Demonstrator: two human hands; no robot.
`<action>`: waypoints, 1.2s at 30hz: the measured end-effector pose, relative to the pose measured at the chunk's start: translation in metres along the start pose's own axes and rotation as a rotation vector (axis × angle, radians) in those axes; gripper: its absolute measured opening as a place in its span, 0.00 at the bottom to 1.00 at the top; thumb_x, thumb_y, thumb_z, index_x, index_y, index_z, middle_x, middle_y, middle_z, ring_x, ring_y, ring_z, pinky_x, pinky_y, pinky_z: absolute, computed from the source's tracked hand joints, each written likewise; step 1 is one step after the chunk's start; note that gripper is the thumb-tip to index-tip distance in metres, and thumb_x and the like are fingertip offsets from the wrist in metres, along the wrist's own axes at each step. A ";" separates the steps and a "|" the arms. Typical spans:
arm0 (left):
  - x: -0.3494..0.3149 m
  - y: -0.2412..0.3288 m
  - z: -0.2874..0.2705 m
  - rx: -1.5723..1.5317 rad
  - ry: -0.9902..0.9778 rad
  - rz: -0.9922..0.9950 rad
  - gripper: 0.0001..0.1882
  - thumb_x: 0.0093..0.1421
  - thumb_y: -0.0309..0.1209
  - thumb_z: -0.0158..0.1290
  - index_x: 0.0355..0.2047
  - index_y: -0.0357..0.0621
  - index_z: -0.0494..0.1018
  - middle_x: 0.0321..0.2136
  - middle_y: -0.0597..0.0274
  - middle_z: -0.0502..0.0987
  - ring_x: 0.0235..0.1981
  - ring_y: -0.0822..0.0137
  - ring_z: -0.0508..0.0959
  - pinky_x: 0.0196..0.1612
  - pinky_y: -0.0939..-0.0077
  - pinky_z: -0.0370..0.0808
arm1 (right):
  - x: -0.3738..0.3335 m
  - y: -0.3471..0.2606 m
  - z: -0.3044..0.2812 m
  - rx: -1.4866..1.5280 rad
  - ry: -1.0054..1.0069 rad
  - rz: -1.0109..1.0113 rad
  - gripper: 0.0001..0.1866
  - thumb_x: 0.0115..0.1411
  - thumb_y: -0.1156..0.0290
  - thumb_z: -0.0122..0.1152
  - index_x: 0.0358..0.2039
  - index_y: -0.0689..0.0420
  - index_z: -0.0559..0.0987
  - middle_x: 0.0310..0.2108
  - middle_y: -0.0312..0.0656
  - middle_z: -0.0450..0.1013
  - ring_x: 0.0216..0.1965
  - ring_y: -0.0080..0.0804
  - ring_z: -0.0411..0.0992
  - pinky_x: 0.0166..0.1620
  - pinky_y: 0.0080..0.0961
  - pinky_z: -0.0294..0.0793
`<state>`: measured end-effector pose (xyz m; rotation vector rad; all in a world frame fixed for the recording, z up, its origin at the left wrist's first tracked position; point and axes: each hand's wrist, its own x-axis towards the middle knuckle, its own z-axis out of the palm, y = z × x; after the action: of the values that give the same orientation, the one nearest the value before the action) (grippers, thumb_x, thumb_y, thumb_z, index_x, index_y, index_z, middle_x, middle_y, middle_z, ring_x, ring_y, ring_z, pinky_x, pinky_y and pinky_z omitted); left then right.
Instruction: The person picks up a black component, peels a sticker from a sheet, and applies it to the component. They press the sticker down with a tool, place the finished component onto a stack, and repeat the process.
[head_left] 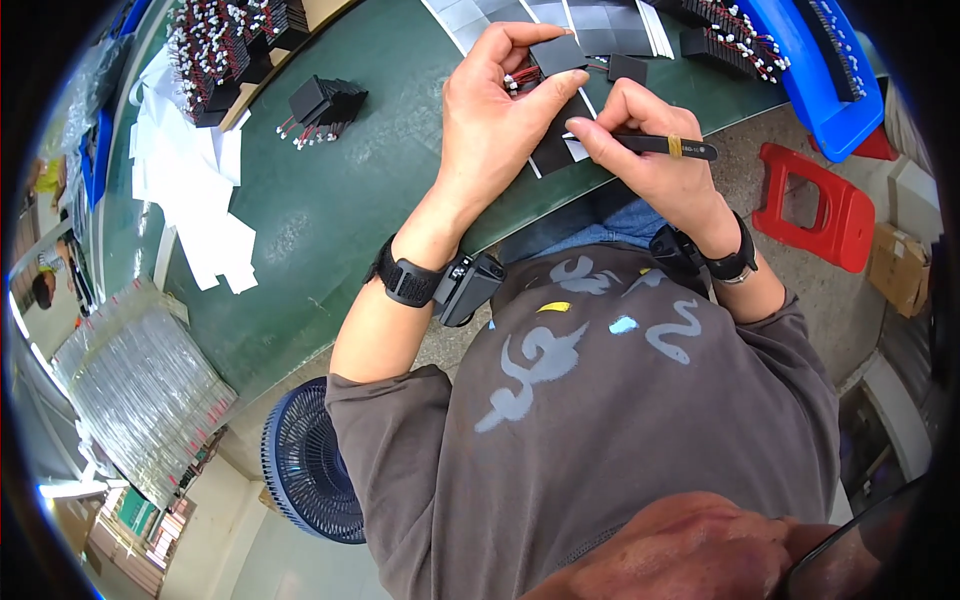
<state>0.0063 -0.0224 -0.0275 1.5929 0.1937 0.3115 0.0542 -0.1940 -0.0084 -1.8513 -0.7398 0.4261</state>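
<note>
My left hand pinches a thin black square piece between thumb and fingers, near the table's front edge. Red wires with white connectors show beside its fingers. My right hand is closed on black tweezers with a tan band round them. The tips reach toward a black strip with white edges lying under my hands; their exact contact is hidden. A smaller black square piece lies just beyond my right hand. Black and grey sheets with white borders spread behind my hands.
A small stack of wired black pieces stands on the green table. More wired pieces crowd the far left, near white paper scraps. A blue tray, red stool, fan and stacked clear trays surround me.
</note>
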 end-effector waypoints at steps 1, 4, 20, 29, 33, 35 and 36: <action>0.000 0.000 0.000 -0.011 0.000 0.000 0.18 0.56 0.22 0.63 0.46 0.37 0.73 0.34 0.64 0.81 0.36 0.79 0.78 0.40 0.83 0.76 | 0.000 0.005 -0.001 0.043 -0.005 -0.047 0.13 0.59 0.73 0.67 0.24 0.61 0.72 0.21 0.32 0.70 0.24 0.13 0.65 0.27 0.16 0.62; 0.001 -0.001 0.002 -0.031 -0.002 0.000 0.18 0.56 0.22 0.64 0.46 0.37 0.73 0.35 0.63 0.81 0.36 0.79 0.78 0.40 0.83 0.76 | -0.001 0.016 -0.002 0.129 -0.013 -0.140 0.13 0.59 0.73 0.68 0.24 0.61 0.72 0.21 0.32 0.70 0.23 0.13 0.64 0.27 0.16 0.62; 0.001 0.003 -0.001 0.064 -0.020 -0.038 0.18 0.55 0.22 0.64 0.46 0.37 0.73 0.33 0.66 0.80 0.34 0.81 0.76 0.38 0.84 0.75 | 0.004 0.009 -0.012 0.052 -0.102 -0.118 0.11 0.58 0.74 0.68 0.25 0.61 0.74 0.21 0.33 0.69 0.24 0.17 0.67 0.27 0.18 0.64; 0.000 0.002 0.000 -0.060 -0.073 -0.042 0.18 0.57 0.21 0.62 0.47 0.37 0.73 0.37 0.65 0.80 0.38 0.80 0.77 0.41 0.84 0.76 | 0.015 0.012 -0.024 0.548 0.084 -0.267 0.10 0.65 0.71 0.60 0.27 0.56 0.71 0.23 0.34 0.72 0.23 0.18 0.68 0.26 0.17 0.64; 0.001 0.009 0.001 -0.080 -0.095 -0.075 0.18 0.57 0.20 0.61 0.48 0.37 0.73 0.41 0.64 0.80 0.42 0.77 0.78 0.45 0.83 0.78 | 0.034 0.031 -0.029 0.569 0.170 0.008 0.12 0.68 0.67 0.58 0.26 0.53 0.70 0.23 0.32 0.73 0.22 0.13 0.66 0.25 0.12 0.61; 0.002 0.011 0.001 -0.056 -0.124 -0.091 0.18 0.58 0.19 0.61 0.48 0.36 0.73 0.43 0.62 0.80 0.44 0.75 0.79 0.48 0.81 0.78 | 0.036 0.035 -0.029 0.594 0.172 0.051 0.13 0.68 0.66 0.57 0.26 0.52 0.70 0.23 0.31 0.73 0.22 0.12 0.66 0.25 0.10 0.60; 0.001 0.011 0.000 -0.054 -0.126 -0.093 0.18 0.58 0.19 0.61 0.48 0.36 0.73 0.43 0.62 0.80 0.44 0.75 0.79 0.48 0.81 0.78 | 0.038 0.035 -0.029 0.590 0.159 0.048 0.13 0.68 0.65 0.58 0.26 0.52 0.71 0.23 0.31 0.73 0.21 0.11 0.65 0.24 0.09 0.60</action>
<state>0.0069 -0.0230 -0.0165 1.5390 0.1606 0.1428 0.1105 -0.1983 -0.0274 -1.3286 -0.4028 0.4629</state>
